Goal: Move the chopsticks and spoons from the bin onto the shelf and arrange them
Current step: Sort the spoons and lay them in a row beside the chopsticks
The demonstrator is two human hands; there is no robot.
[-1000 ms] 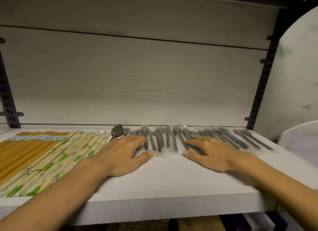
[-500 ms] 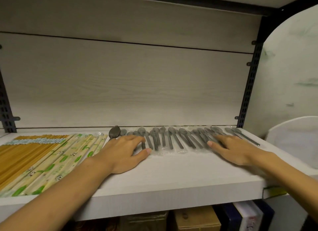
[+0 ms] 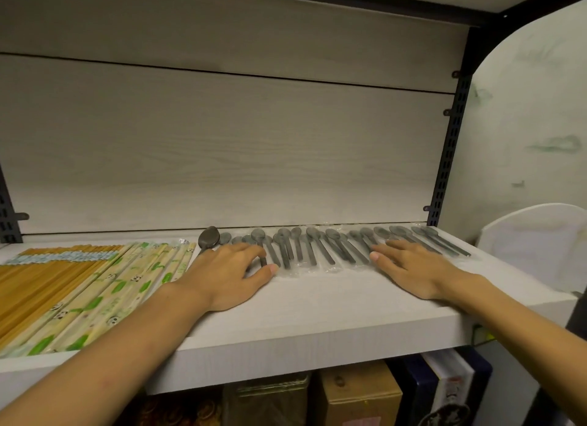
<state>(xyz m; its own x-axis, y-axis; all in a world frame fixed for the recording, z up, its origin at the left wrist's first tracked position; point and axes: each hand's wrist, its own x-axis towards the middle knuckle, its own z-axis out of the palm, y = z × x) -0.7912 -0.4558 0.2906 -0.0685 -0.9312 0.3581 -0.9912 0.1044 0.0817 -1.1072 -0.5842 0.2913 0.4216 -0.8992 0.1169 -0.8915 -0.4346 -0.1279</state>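
White shelf [image 3: 317,317] w/ wrapped grey spoons [image 3: 317,251] in a back row; chopsticks [image 3: 79,286] lie outboard of left hand [image 3: 228,274]. Both hands flat, fingers spread, gripping nothing; right hand [image 3: 416,271] presses the row's other end. Risk: slick wrappers may slide/overlap if pushed unevenly.

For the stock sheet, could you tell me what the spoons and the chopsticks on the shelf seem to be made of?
Grey spoons: probably translucent plastic, each in a clear glossy film sleeve that crinkles.
Dark spoon: possibly metal, shinier and unwrapped.
Plain chopsticks: look like bare bamboo or wood, matte yellow, with a paper band.
Wrapped chopsticks: printed panda sleeves, paper or film; I cannot tell.
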